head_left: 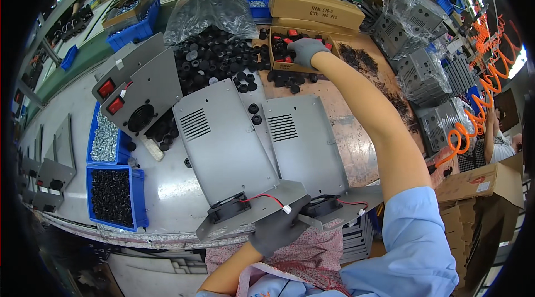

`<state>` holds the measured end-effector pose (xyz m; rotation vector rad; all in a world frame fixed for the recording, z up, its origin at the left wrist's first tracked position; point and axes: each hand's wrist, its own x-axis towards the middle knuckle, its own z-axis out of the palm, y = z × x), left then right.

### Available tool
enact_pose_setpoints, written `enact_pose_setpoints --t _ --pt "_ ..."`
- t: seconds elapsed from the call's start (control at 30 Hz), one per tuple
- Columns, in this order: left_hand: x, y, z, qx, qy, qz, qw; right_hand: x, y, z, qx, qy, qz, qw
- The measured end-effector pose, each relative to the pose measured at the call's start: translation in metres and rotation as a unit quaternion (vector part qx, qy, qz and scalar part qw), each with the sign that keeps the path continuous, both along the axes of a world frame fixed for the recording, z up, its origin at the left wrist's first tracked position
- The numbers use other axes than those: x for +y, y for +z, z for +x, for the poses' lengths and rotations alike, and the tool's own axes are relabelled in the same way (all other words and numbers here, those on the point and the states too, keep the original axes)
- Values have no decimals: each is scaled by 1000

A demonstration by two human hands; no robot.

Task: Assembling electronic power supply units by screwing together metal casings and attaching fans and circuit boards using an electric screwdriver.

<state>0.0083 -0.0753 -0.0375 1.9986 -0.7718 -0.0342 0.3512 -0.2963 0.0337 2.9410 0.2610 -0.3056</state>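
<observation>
Two grey bent metal panels, a left one point(225, 141) and a right one point(304, 141), lie side by side before me. Each has vent slots and a black fan point(229, 208) with red and black wires at its folded near end. My left hand point(278, 231), in a grey glove, is closed at the near flange of the left panel, its fingers partly hidden between the panels. Stretched far forward, my gloved right hand point(307, 52) reaches into a carton point(301, 67) of red-and-black rocker switches point(293, 33). Its fingers are bent down among them; what they pinch is hidden.
Black round caps point(214, 57) are heaped beyond the panels, beside a clear plastic bag point(212, 10). An assembled panel point(139, 82) with red switches stands at left. Blue bins hold silver fasteners point(106, 136) and black screws point(111, 199). Springs point(359, 60) and an orange coiled hose point(460, 135) are at right.
</observation>
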Motion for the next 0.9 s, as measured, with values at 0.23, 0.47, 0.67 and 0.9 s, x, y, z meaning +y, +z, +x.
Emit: enact_pose_setpoints --t 0.23,0.47,0.67,0.9 --pt "0 2 -1 9 10 -6 1000 4 12 -1 -14 0 32 999" --pt "-3 -3 -2 -12 24 -23 999 -46 34 -24 -12 -192 586 787" --pt "-3 -1 1 -42 16 -52 998 -100 25 -100 19 -221 849 480" --pt "-8 3 -3 -32 46 -81 995 -131 -15 -241 69 -255 955 137"
